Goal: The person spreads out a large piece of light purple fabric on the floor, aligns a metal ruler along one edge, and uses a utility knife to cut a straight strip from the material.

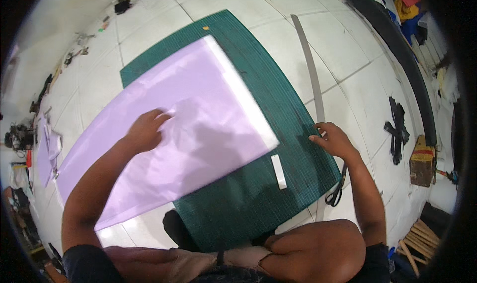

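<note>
A large piece of lilac fabric (198,79) with a white band along its right edge lies over a green cutting mat (233,203) on the floor. My left hand (146,130) is over the middle of the fabric, fingers loosely bent and apart, with nothing seen in it. At the mat's right edge is my right hand (335,140), its thumb and forefinger parted and holding nothing visible. Beside that hand, a long grey strip (309,67) runs away across the floor. A short white strip (278,172) rests on the mat near the fabric's lower right corner.
Black-handled scissors (335,197) lie by the mat's near right corner, partly behind my forearm. Black strips (396,129) and a cardboard box (422,161) are on the right. Farther right runs a long black roll (397,47). Wooden sticks (420,241) lie at lower right.
</note>
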Demonstrator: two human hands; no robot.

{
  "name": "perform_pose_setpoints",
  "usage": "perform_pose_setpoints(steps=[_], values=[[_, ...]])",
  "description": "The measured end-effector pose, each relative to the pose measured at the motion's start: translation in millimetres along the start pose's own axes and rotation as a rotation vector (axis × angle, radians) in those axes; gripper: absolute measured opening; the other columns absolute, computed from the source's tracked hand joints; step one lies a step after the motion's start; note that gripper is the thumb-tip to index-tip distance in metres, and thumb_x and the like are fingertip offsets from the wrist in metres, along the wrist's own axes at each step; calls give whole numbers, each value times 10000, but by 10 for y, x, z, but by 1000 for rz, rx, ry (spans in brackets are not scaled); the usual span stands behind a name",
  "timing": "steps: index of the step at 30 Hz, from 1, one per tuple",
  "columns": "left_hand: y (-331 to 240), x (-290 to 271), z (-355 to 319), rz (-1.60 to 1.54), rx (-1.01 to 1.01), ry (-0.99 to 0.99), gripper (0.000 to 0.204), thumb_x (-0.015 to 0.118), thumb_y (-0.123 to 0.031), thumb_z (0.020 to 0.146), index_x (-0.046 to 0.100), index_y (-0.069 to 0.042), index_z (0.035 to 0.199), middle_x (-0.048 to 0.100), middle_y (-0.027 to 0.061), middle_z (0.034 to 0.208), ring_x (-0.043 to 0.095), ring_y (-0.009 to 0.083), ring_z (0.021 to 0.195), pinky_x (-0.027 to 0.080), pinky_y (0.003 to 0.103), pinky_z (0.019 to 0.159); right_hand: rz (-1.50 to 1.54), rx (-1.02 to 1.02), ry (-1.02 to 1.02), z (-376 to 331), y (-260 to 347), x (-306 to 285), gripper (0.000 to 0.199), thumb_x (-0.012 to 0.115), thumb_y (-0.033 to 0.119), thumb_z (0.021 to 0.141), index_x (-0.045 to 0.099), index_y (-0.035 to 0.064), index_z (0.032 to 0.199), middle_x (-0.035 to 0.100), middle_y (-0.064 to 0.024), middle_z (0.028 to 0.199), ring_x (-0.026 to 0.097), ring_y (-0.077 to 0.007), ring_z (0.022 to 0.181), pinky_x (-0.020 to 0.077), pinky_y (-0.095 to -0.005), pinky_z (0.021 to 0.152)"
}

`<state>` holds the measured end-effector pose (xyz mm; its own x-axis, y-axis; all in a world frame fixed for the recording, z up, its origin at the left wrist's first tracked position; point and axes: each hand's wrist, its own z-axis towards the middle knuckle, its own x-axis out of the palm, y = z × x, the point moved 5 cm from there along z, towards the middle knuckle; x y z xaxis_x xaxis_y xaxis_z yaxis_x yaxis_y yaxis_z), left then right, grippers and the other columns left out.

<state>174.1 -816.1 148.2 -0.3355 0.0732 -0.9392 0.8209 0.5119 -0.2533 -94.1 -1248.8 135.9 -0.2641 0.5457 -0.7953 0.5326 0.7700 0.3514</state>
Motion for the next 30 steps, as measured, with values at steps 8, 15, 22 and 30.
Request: perform_pose_setpoints(steps=[8,15,22,30], values=[[1894,674,-3337,48,-931,7,521,687,-222,753,526,-78,1227,548,228,1202,522,403,1124,449,502,934,-247,-304,204,821,1253,-113,672,638,497,856,546,-57,1226,587,-243,1193,585,-367,1090,462,-430,936],[1556,2068,-5296,-122,-1611,-594,588,676,-273,823,492,66,1267,536,302,1239,506,429,1180,437,489,971,-208,-279,106,1558,1355,275,776,653,524,836,491,-95,1276,565,-280,1206,558,-381,1126,451,-435,945],[1338,3014,-6092,-1243,-2076,-871,587,587,-452,866,532,39,1183,588,201,1171,604,336,1041,522,458,875,-142,-116,125,1432,1643,589,835,638,543,835,442,-96,1336,487,-294,1341,493,-397,1238,394,-426,1040],[1665,3286,-5834,-1647,-1552,-1212,280,537,-320,927,598,-47,924,614,81,893,619,224,787,540,370,698,219,245,-280,1606,1476,1046,869,676,541,802,421,-97,1335,496,-273,1335,533,-373,1197,431,-418,999]])
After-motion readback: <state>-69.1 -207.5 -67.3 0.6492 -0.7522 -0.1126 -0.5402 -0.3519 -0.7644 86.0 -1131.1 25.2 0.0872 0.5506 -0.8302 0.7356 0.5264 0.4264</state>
